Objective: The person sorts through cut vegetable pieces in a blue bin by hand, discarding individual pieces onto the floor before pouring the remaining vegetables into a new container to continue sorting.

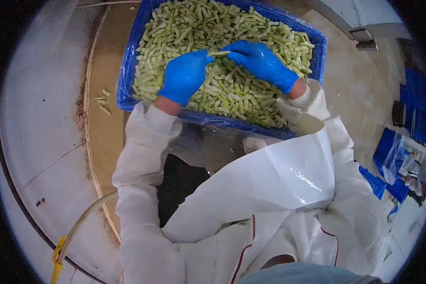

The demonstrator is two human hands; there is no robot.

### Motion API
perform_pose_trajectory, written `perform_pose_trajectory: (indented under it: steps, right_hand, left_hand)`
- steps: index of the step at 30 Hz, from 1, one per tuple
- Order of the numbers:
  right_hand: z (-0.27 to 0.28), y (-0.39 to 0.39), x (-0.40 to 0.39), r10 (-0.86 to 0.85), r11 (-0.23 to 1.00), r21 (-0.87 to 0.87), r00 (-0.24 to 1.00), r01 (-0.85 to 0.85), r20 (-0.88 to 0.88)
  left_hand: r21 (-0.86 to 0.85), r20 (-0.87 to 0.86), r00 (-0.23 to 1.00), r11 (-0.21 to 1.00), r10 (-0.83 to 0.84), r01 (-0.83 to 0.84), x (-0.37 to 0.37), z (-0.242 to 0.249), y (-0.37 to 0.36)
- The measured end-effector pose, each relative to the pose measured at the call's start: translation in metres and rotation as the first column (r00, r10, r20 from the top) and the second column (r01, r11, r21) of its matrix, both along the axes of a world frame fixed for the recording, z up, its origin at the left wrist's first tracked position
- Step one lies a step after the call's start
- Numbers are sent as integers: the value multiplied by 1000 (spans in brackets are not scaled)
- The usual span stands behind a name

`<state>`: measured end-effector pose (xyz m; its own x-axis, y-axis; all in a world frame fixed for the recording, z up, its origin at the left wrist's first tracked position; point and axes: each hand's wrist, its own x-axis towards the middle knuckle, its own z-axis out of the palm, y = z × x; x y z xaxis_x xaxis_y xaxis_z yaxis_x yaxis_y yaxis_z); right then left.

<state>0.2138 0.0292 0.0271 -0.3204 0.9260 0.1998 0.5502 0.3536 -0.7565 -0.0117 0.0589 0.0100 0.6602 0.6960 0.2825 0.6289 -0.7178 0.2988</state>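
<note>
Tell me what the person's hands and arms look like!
The left hand and right hand wear bright blue gloves, thin and stretchy-looking. The long sleeves are white, loose and crinkly, with snugger white cuffs.

Both arms reach forward; left hand (184, 76) and right hand (261, 62), gloved in blue, nearly meet; fingers bent inward; wrists bare.

The tan surface (110, 61) has dark grime along its L edge. It carries 1 lg. blue crate (127, 85), w/ clear plastic film over the rim, full of cut green pcs (213, 102). A few loose green pcs (105, 110) lie directly on it, just L of the crate.
</note>
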Motion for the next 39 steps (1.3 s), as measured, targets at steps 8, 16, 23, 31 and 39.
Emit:
perform_pose_trajectory:
  steps: [8,16,23,31,39]
  right_hand:
    - [-10,-16,-6,-138,810,-545,835,-215,-533]
    - [-19,-37,-7,90,992,81,995,-94,50]
    - [27,-69,-16,-105,817,-423,619,-393,-778]
    - [35,-49,20,152,748,-485,829,-452,-538]
    - [-2,-7,32,-25,985,-147,922,88,386]
  left_hand:
    - [153,447,889,970,101,-187,-8,57,-30]
    - [-344,164,986,936,-15,72,13,37,-46]
    - [-239,253,953,944,-165,227,15,68,-62]
    - [-455,572,748,889,337,-52,-26,103,-19]
    - [80,-253,940,973,228,-215,-36,-35,77]
